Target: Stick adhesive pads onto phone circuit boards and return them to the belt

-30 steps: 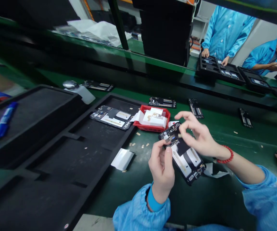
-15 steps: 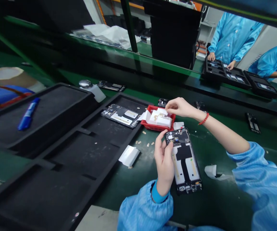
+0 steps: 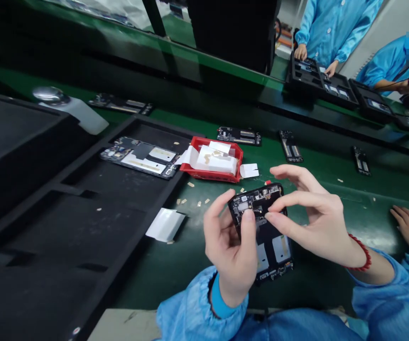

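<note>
- Because its back is off and its circuit board [image 3: 252, 198] lies bare, the opened phone [image 3: 269, 241] looks like a fragile thing to handle: light, thin and flat, stiff along the frame, delicate across the inner face.
- It sits in front of the person, over the green tabletop [image 3: 186, 270], nearer than the red bin [image 3: 211, 176] and to the right of the black tray [image 3: 110, 203]. Whether its lower end touches the tabletop I cannot tell.
- The left hand [image 3: 231, 246] holds it by the upper left side, fingers curled round the edge and behind, thumb pressed on the inner face by the board. That grip looks steady, though a thumb there could bear on small parts; the outer rim seems the safer place to take hold.
- The right hand [image 3: 321, 227] is over the upper part of the phone, thumb and index fingertips narrow, almost meeting. Whether a small piece sits between them I cannot tell.
- Both long sides of the frame seem good holds, firm and narrow enough to span. Smooth edges may slip a little in bare fingers, so a light pinch from both sides should serve better than a hard squeeze, which could flex the board or its thin connectors.
</note>
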Demonstrator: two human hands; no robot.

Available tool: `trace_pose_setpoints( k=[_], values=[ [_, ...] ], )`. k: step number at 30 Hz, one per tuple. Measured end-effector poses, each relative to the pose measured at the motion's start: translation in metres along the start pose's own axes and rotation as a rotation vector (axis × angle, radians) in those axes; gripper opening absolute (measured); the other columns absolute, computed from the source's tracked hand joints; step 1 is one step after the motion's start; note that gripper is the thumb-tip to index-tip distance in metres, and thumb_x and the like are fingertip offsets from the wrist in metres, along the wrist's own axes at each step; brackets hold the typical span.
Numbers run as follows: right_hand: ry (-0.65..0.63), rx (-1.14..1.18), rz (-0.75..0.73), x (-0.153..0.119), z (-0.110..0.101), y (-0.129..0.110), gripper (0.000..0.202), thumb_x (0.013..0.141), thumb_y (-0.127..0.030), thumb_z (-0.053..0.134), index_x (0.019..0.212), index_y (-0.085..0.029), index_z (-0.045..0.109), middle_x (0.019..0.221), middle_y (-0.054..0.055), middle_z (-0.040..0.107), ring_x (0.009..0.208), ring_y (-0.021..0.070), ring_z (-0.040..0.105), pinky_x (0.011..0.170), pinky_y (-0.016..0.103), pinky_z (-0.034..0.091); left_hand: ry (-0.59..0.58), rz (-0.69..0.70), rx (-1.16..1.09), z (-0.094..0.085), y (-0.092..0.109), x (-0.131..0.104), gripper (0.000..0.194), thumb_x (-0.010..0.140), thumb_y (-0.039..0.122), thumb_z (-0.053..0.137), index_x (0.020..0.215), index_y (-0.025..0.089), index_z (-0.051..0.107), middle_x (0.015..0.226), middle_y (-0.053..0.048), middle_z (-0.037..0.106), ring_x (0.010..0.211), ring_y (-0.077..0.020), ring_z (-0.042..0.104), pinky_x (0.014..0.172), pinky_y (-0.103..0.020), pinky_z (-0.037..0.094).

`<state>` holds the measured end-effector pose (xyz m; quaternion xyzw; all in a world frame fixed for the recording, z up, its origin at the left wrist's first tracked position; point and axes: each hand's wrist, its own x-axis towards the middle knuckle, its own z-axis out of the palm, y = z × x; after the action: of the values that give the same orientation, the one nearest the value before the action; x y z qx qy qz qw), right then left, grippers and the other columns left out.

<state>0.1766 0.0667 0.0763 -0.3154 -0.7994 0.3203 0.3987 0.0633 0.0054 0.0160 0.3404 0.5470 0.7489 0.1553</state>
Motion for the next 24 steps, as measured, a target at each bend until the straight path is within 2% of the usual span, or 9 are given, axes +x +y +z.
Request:
trace_pose_setpoints(
  k=[3,7,15,24],
  values=[
    [0.006,0.057,0.002,0.001,0.004,-0.003,0.009,0.081,-0.013,0.08,0.077,-0.019,0.076,0.126,0.011,0.066,0.116,0.0228,0.067,0.103,0.039,0.058,0.011,0.12,0.032,-0.001,0.005,-0.001,0.027,0.096,0.022,0.066,0.123,0.019,0.064,0.101,-0.002,0.076,0.08,-0.0132,0.078,0.069,-0.018,0.062],
    [0.023,0.131,0.006,0.001,0.01,-0.005,0.013,0.082,-0.009,0.077,0.075,-0.019,0.074,0.121,0.009,0.069,0.114,0.0202,0.068,0.1,0.035,0.058,0.024,0.171,0.056,-0.003,0.005,-0.003,0.032,0.096,0.015,0.065,0.127,0.02,0.064,0.107,-0.003,0.074,0.085,-0.0124,0.077,0.075,-0.018,0.062],
    [0.091,0.165,0.019,-0.003,0.018,-0.008,0.014,0.082,-0.006,0.075,0.075,-0.017,0.072,0.119,0.01,0.067,0.112,0.0203,0.068,0.1,0.036,0.057,0.114,0.19,0.122,0.001,0.009,-0.005,0.032,0.095,0.018,0.068,0.126,0.021,0.067,0.106,-0.003,0.078,0.078,-0.0116,0.077,0.064,-0.015,0.06],
    [0.152,0.176,0.016,-0.004,0.024,-0.011,0.016,0.08,-0.003,0.075,0.075,-0.017,0.071,0.114,0.009,0.068,0.102,0.0185,0.07,0.09,0.035,0.06,0.181,0.209,0.174,0.004,0.013,-0.006,0.037,0.086,0.009,0.073,0.121,0.02,0.07,0.1,0.001,0.08,0.07,-0.0105,0.077,0.06,-0.014,0.062]
  ],
)
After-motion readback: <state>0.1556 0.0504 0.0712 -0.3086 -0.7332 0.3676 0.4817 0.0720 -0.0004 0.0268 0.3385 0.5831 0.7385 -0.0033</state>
